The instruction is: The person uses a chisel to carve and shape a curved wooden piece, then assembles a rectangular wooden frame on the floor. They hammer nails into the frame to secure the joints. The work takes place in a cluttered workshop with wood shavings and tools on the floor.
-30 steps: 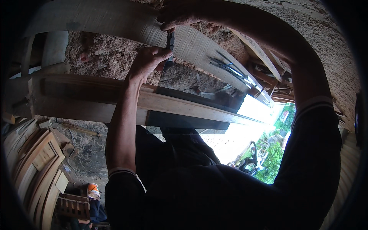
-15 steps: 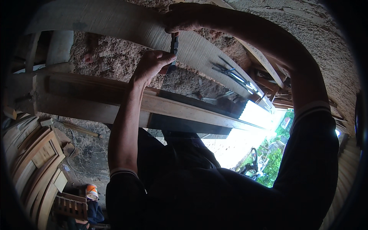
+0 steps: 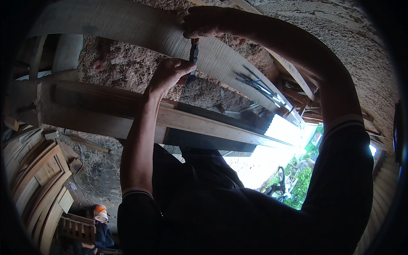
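A broad pale plank (image 3: 136,25) curves across the view from 10 o'clock through 12 to nearly 3; below it a long wooden rail (image 3: 212,127) runs from 9 o'clock towards 3, under the left forearm; wooden frames (image 3: 44,178) lean in a stack between 8 and 9 o'clock; a few thin dark rods (image 3: 260,86) lie on the plank at 2 o'clock; an orange-and-white bucket (image 3: 100,213) stands between 7 and 8; the left hand (image 3: 167,75), at 11 o'clock, is clamped on the lower end of a slim dark tool (image 3: 194,53); the shadowed right hand (image 3: 205,25), at 12, is closed over its upper end; the tool itself sits at 12 o'clock, between the hands, above the plank's near edge; whether it touches the wood I cannot tell.
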Action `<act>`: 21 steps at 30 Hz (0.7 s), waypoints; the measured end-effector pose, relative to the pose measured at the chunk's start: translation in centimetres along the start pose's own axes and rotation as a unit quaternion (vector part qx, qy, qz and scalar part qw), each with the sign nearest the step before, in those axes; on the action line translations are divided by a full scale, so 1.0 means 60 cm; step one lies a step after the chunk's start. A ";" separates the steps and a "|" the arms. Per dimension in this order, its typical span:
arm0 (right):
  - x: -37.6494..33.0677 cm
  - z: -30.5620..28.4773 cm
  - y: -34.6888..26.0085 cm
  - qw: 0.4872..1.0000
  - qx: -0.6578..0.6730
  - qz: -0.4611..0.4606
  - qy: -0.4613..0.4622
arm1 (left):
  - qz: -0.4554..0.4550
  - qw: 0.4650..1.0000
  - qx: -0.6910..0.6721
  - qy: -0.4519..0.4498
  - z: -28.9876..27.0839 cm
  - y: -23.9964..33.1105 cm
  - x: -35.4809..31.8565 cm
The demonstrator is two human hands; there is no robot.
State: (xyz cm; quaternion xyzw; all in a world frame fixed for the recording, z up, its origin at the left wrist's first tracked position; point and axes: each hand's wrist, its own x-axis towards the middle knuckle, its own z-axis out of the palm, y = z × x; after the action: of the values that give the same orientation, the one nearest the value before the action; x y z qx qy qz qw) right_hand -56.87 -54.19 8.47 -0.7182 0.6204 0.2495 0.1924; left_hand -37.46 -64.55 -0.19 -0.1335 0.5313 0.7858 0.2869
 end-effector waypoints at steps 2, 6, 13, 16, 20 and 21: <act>0.000 -0.004 -0.001 0.999 -0.002 0.012 -0.029 | -0.005 1.000 -0.007 -0.002 0.000 0.000 0.000; -0.004 -0.016 -0.011 0.998 -0.008 0.027 -0.058 | 0.012 1.000 -0.009 -0.018 -0.001 -0.001 -0.001; -0.009 -0.015 -0.017 0.999 -0.030 0.023 -0.020 | 0.004 1.000 0.016 -0.010 -0.003 -0.003 0.002; -0.009 -0.010 -0.016 0.998 -0.046 0.022 -0.022 | 0.009 1.000 0.006 -0.017 -0.002 -0.003 0.001; -0.003 -0.009 -0.016 0.998 -0.033 0.037 -0.047 | 0.011 1.000 -0.018 -0.020 -0.001 -0.001 -0.002; -0.002 -0.009 -0.015 0.997 -0.024 0.042 -0.052 | 0.013 1.000 -0.011 -0.016 -0.001 0.000 -0.002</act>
State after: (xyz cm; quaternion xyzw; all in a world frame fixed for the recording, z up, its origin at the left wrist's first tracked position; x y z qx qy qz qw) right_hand -55.91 -54.26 8.97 -0.6821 0.6327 0.3095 0.1966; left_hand -37.39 -64.64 -0.16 -0.1173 0.5194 0.7976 0.2834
